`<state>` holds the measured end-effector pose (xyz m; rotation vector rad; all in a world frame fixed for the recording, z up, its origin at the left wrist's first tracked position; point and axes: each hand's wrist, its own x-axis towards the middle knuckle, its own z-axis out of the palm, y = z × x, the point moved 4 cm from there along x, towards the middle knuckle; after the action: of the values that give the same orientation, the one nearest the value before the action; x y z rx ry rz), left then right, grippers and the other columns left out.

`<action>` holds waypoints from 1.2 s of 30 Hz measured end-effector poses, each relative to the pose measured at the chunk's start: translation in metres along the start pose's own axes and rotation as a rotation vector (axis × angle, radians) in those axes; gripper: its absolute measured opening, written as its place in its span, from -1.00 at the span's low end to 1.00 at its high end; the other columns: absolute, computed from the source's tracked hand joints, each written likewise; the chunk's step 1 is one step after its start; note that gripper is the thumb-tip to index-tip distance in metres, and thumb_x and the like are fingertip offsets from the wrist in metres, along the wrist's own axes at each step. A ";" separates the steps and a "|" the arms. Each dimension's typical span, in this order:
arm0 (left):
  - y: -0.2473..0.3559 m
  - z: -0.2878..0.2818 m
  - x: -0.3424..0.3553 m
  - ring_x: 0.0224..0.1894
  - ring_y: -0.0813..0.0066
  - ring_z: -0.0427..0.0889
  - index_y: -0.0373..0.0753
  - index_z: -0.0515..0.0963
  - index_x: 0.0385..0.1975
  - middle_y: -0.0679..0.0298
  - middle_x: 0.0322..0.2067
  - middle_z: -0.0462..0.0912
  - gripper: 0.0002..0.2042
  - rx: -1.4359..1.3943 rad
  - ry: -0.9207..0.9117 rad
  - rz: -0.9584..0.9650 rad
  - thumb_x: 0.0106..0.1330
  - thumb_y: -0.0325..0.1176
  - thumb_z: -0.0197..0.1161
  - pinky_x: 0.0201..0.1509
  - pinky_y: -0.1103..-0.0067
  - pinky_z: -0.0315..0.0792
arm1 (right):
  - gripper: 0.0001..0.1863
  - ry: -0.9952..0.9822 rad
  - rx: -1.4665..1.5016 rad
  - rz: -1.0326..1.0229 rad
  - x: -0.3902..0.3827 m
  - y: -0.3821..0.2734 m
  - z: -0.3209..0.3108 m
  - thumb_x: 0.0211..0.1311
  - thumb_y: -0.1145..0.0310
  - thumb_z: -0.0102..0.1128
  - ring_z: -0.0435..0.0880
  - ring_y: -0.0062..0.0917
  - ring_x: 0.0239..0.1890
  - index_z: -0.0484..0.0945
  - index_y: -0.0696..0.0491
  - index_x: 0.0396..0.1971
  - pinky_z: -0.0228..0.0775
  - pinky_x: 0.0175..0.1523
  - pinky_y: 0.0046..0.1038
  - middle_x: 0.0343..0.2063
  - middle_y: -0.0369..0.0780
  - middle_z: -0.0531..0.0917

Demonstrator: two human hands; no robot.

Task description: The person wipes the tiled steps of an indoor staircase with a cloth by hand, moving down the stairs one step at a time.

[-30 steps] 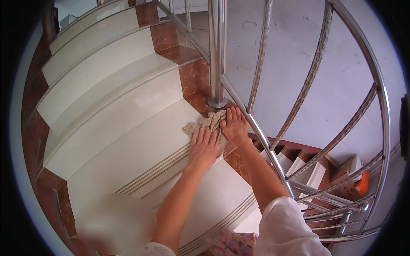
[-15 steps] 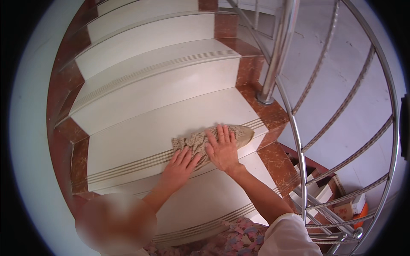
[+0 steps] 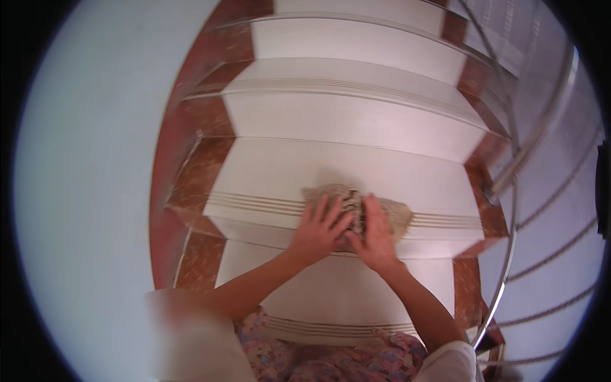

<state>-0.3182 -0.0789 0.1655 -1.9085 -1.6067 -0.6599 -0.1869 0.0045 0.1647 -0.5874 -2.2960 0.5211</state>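
Note:
My left hand rests on a crumpled beige, speckled cloth, fingers spread over its left part. Beside it, my right hand presses on the same cloth, fingers stretched out and thumb apart. The cloth lies across the grooved front edge of a cream stair step, around the middle of its width. My fingertips are slightly smeared by motion.
More cream steps rise ahead, bordered by reddish-brown marble strips. A pale wall with red skirting runs along the left. A steel railing with twisted bars curves down the right, its post standing on the step's right border.
Both hands and the cloth have moved left along the step, away from the railing post toward the middle. My view has swung round to face up the stairs more squarely.

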 end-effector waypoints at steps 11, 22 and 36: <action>-0.121 -0.054 -0.094 0.29 0.03 0.26 -0.14 0.37 0.17 0.09 0.21 0.35 -0.51 0.098 -0.289 -0.028 0.25 -0.12 0.15 0.35 0.08 0.09 | -0.30 -0.259 -0.492 -0.300 0.037 -0.079 0.103 0.17 0.06 0.16 0.12 0.08 0.33 0.23 -0.07 0.31 -0.03 0.28 0.20 0.34 -0.02 0.14; -0.218 -0.124 -0.181 0.40 -0.05 0.01 -0.09 0.30 0.25 0.03 0.31 0.19 -0.52 0.133 -0.277 -0.525 0.38 -0.09 0.04 0.44 0.10 -0.13 | -0.39 -0.304 -0.277 -0.473 0.073 -0.170 0.211 0.27 0.02 0.03 0.13 0.01 0.33 0.27 -0.11 0.29 -0.08 0.30 0.21 0.33 -0.05 0.14; -0.213 -0.112 -0.175 0.42 -0.18 -0.11 -0.06 0.27 0.30 -0.03 0.36 0.08 -0.44 0.187 -0.302 -0.691 0.36 0.06 -0.01 0.41 -0.01 -0.24 | -0.49 -0.335 -0.235 -0.500 0.098 -0.165 0.210 0.35 0.03 -0.08 0.18 -0.09 0.30 0.35 -0.06 0.22 -0.03 0.32 0.04 0.27 -0.07 0.22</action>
<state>-0.5588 -0.2524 0.1490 -1.3417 -2.4603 -0.4641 -0.4435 -0.1184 0.1594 -0.0120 -2.7174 0.1109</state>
